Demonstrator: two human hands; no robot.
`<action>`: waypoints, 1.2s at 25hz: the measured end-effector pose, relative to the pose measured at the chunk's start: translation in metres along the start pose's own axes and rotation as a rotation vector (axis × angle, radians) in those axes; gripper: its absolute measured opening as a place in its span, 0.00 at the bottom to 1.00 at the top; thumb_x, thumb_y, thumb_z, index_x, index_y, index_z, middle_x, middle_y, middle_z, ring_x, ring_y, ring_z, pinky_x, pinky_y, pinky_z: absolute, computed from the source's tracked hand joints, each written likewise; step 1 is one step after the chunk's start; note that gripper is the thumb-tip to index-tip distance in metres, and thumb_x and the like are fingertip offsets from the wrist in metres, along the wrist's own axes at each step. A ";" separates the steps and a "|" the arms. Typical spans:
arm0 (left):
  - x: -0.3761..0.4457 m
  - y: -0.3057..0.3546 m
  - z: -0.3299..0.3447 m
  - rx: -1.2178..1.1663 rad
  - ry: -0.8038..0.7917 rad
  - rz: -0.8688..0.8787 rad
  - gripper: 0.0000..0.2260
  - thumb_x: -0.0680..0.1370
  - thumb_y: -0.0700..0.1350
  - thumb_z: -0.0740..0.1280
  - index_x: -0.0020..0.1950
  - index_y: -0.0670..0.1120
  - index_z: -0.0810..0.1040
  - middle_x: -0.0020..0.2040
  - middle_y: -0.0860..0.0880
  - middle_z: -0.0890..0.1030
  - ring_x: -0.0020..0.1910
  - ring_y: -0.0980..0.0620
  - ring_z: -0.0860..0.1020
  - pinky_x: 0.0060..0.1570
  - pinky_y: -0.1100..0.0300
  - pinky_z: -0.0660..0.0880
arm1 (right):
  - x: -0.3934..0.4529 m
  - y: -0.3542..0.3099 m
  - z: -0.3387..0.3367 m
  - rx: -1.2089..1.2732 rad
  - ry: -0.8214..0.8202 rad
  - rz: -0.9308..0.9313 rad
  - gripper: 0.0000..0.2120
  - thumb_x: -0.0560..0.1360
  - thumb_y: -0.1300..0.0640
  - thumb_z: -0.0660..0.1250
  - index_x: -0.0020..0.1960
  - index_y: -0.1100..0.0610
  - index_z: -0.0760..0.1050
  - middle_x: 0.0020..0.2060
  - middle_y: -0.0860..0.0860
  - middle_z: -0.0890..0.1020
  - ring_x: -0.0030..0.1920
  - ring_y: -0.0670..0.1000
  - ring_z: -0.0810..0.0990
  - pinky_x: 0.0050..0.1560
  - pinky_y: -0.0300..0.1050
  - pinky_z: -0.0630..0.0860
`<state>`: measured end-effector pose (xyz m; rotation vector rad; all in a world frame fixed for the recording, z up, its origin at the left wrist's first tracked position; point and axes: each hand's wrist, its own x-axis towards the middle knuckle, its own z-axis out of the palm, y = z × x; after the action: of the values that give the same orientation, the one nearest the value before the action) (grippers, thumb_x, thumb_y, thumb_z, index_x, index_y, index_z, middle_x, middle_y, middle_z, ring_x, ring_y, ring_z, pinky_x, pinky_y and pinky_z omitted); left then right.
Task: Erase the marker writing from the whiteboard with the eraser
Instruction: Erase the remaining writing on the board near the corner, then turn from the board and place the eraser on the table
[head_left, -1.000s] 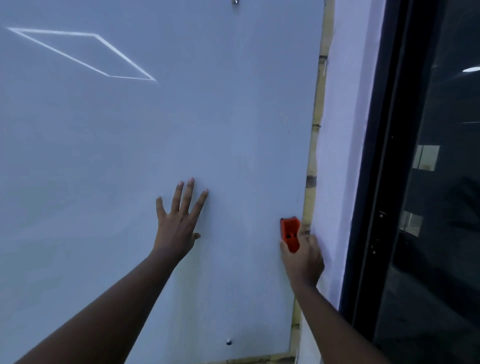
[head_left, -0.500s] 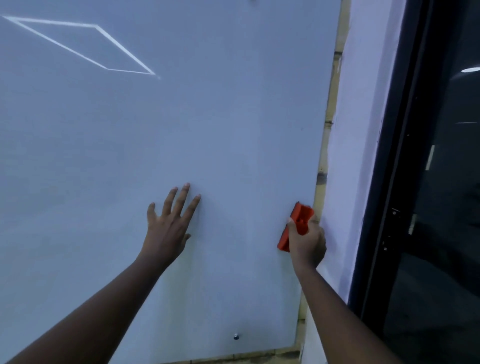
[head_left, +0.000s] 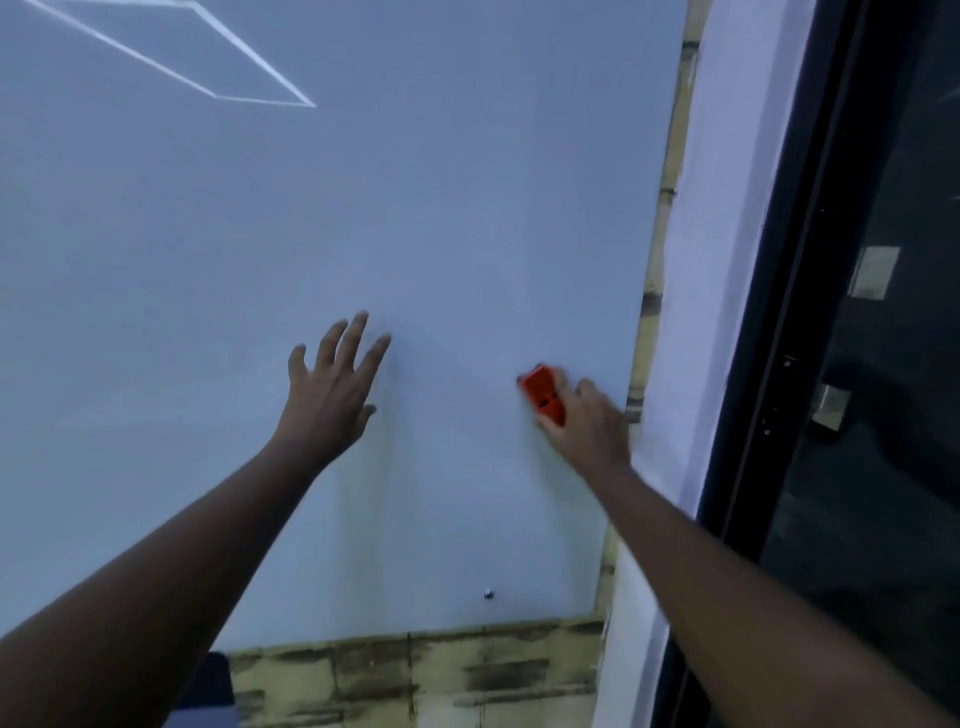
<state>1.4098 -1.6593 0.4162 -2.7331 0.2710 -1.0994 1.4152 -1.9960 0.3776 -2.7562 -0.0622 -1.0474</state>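
Note:
A large whiteboard (head_left: 467, 208) fills most of the view; I see no marker writing on its visible surface, only a bright light reflection at the upper left. My right hand (head_left: 584, 423) grips an orange eraser (head_left: 543, 396) and holds it against the board near its right edge. My left hand (head_left: 332, 387) lies flat on the board with fingers spread, to the left of the eraser.
A small screw (head_left: 488, 593) sits low on the board. Stained brick wall (head_left: 415, 675) shows below and along the right edge. A white wall strip (head_left: 711, 260) and a dark glass door (head_left: 883, 364) stand at the right.
My right hand has slid the eraser leftward from the board's right edge and tilted it. My left hand stays flat on the board. The view has dropped, showing the brick below.

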 end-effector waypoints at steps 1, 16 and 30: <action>-0.003 -0.001 -0.005 0.014 -0.006 -0.015 0.46 0.73 0.51 0.81 0.85 0.47 0.62 0.86 0.40 0.53 0.83 0.37 0.58 0.69 0.28 0.65 | 0.008 0.007 -0.014 0.012 0.067 0.037 0.35 0.76 0.42 0.72 0.78 0.53 0.66 0.53 0.60 0.77 0.52 0.63 0.80 0.48 0.55 0.78; -0.027 0.013 -0.064 0.074 0.078 -0.068 0.40 0.76 0.57 0.76 0.83 0.43 0.66 0.84 0.37 0.60 0.79 0.34 0.66 0.67 0.27 0.66 | 0.004 -0.005 -0.078 0.075 0.131 -0.097 0.31 0.74 0.37 0.73 0.71 0.51 0.74 0.50 0.54 0.78 0.50 0.56 0.81 0.45 0.47 0.77; 0.030 0.048 -0.095 0.059 0.271 -0.035 0.40 0.74 0.56 0.78 0.81 0.42 0.70 0.82 0.36 0.64 0.78 0.34 0.68 0.66 0.27 0.65 | 0.032 0.021 -0.143 0.082 0.289 -0.080 0.32 0.73 0.35 0.72 0.71 0.50 0.73 0.49 0.51 0.78 0.48 0.54 0.80 0.45 0.48 0.81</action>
<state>1.3595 -1.7225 0.4923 -2.5438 0.2235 -1.4645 1.3482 -2.0456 0.4994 -2.5208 -0.1704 -1.4186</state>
